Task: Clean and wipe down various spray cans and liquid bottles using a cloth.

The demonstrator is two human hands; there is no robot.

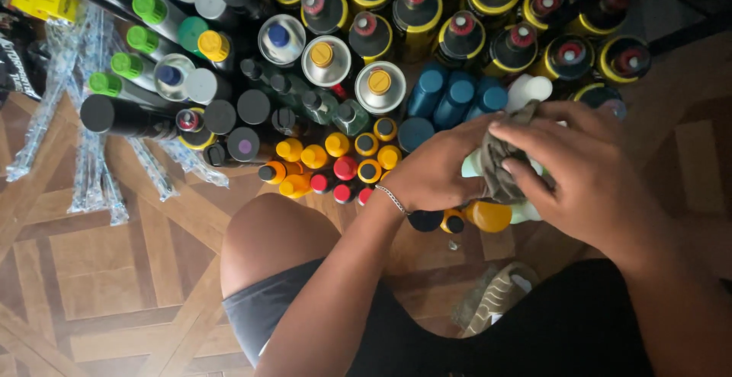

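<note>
Hands are seen from the head view, held low over a patterned brown wooden floor (114,270), with the person's bare knee at the lower middle. A crumpled grey-brown cloth rag (499,165) is gripped between both hands: the left hand (435,171) is closed around its lower part, with a thin metal bracelet at the wrist, and the right hand (583,171) is curled over its upper part, fingers pressed onto the fabric. Under the rag a pale green-white plastic bottle (526,211) is partly covered; it appears to be in the middle of being wiped, though how much of its surface has been cleaned cannot be told.

Just below the hands an orange-capped bottle (488,215) lies on the floor, touching or nearly touching the pale bottle. Towards the far edge of the floor stands a dense crowd of containers: yellow-and-black cans with red nozzles (461,34), three blue-capped bottles (457,91), silver tins with yellow caps (380,86) and small bottles with orange, yellow and red caps (335,160). Whether any of these have been wiped is not shown. At the left edge, black cylinders with green caps (137,41) lie beside clear plastic-wrapped packets (91,163). A second rag-like bundle (496,297) rests near the person's lap.
</note>
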